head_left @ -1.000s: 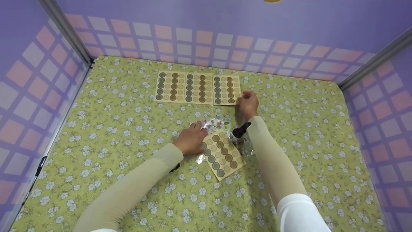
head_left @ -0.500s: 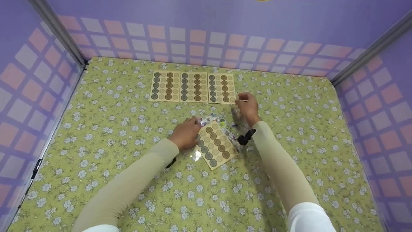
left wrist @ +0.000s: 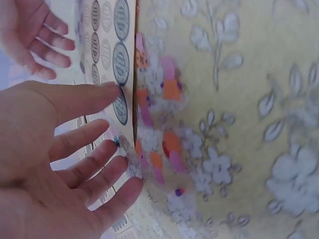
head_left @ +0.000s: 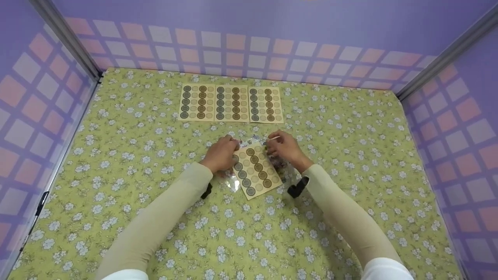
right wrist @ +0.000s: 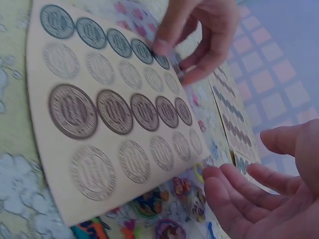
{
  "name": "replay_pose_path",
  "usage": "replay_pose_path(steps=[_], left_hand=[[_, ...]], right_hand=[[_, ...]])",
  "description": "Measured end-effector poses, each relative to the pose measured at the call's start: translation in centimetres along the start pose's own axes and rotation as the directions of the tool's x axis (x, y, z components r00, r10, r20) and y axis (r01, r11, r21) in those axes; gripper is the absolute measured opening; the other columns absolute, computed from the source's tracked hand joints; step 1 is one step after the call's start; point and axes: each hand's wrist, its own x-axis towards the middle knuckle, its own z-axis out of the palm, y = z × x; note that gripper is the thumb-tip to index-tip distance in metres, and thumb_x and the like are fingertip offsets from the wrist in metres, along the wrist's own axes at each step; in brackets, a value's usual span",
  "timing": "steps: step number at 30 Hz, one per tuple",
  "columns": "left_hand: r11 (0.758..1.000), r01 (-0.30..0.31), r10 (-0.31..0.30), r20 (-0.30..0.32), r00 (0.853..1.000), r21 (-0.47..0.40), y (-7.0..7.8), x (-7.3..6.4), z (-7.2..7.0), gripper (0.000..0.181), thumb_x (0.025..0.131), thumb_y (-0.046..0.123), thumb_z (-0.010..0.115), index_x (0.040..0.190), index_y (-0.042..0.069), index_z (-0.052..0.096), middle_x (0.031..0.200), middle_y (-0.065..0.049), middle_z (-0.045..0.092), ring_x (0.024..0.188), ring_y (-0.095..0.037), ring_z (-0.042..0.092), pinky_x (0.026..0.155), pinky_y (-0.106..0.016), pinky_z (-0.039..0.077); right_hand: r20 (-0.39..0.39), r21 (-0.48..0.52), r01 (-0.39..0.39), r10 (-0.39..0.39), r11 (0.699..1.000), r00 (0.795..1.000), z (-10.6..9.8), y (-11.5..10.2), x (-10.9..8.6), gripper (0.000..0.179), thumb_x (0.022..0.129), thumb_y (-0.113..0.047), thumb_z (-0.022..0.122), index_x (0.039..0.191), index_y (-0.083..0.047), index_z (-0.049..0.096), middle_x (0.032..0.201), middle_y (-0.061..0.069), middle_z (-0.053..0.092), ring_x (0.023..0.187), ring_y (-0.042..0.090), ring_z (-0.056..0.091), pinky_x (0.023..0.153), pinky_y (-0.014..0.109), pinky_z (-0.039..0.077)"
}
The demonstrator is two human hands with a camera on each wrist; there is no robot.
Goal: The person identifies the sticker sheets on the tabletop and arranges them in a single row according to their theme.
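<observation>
A cream sheet of round, coin-like seal stickers [head_left: 257, 171] lies aslant in the middle of the cloth. Beneath it, clear sheets with small colourful stickers [right wrist: 164, 224] peek out. At its left edge is my left hand [head_left: 221, 153]; in the left wrist view the straight thumb [left wrist: 84, 102] touches the sheet's edge and the other fingers are loosely spread. My right hand [head_left: 286, 149] hovers by the sheet's upper right corner. Its fingers [right wrist: 239, 194] look relaxed, palm turned inward, with nothing held.
Three matching cream sheets, left [head_left: 197, 102], middle [head_left: 232, 103] and right [head_left: 266, 105], lie side by side farther back. A yellow flowered cloth [head_left: 155, 194] covers the surface. Purple walls with a checked pattern [head_left: 235, 42] enclose it on the visible sides.
The right hand has let go of the far right sheet, which now lies flat beside the other two, and has come back towards the slanted sheet. My left hand stays at that sheet's edge.
</observation>
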Motion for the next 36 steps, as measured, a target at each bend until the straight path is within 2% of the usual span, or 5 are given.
replay_pose_path(steps=[6,11,23,29,36], left_hand=[[0.992,0.006,-0.011,-0.039,0.999,-0.129,0.0,-1.3,0.4,0.055,0.086,0.024,0.070,0.136,0.007,0.052,0.125,-0.012,0.052,0.113,-0.029,0.051,0.096,-0.047,0.045],[0.998,-0.044,0.044,0.002,0.999,-0.044,0.4,-2.2,1.1,0.092,0.079,0.041,0.078,0.151,0.008,0.032,0.150,-0.014,0.036,0.137,-0.034,0.037,0.111,-0.053,0.034],[0.997,-0.066,0.066,0.012,0.998,0.036,0.6,-2.3,2.1,0.103,0.079,0.040,0.079,0.155,0.008,0.016,0.154,-0.015,0.032,0.142,-0.033,0.032,0.113,-0.054,0.032],[0.988,0.005,-0.015,-0.069,0.998,-0.152,0.5,-2.2,2.5,0.096,0.087,0.031,0.072,0.156,0.011,0.009,0.156,-0.015,0.025,0.144,-0.033,0.028,0.117,-0.052,0.027],[0.899,0.058,-0.116,-0.108,0.987,-0.434,0.7,-2.0,2.0,0.095,0.091,0.027,0.068,0.157,0.016,0.000,0.156,-0.011,0.023,0.127,-0.028,0.046,0.108,-0.046,0.040]], right_hand=[[-0.018,-0.095,-0.007,0.006,0.995,1.000,0.8,0.1,-0.7,0.026,0.100,-0.027,0.054,0.118,-0.009,0.057,0.114,0.017,0.065,0.095,0.030,0.066,0.082,0.040,0.057],[-0.014,-0.088,-0.029,0.028,0.996,1.000,1.0,0.1,-0.9,0.025,0.099,-0.028,0.055,0.116,-0.010,0.058,0.111,0.016,0.066,0.092,0.029,0.067,0.080,0.040,0.057],[0.044,-0.053,0.026,-0.024,0.998,0.999,1.2,0.6,-0.6,0.032,0.091,-0.012,0.065,0.122,-0.009,0.058,0.098,0.012,0.068,0.084,0.020,0.067,0.076,0.033,0.057],[0.031,-0.068,0.102,-0.100,0.992,0.994,1.1,0.9,-0.8,0.025,0.091,-0.006,0.065,0.116,-0.009,0.064,0.097,0.009,0.065,0.083,0.020,0.067,0.072,0.033,0.057],[-0.009,0.019,0.160,-0.160,0.987,0.987,0.0,0.7,-1.0,0.022,0.091,-0.006,0.065,0.113,-0.005,0.066,0.100,0.013,0.065,0.081,0.019,0.067,0.072,0.037,0.058]])
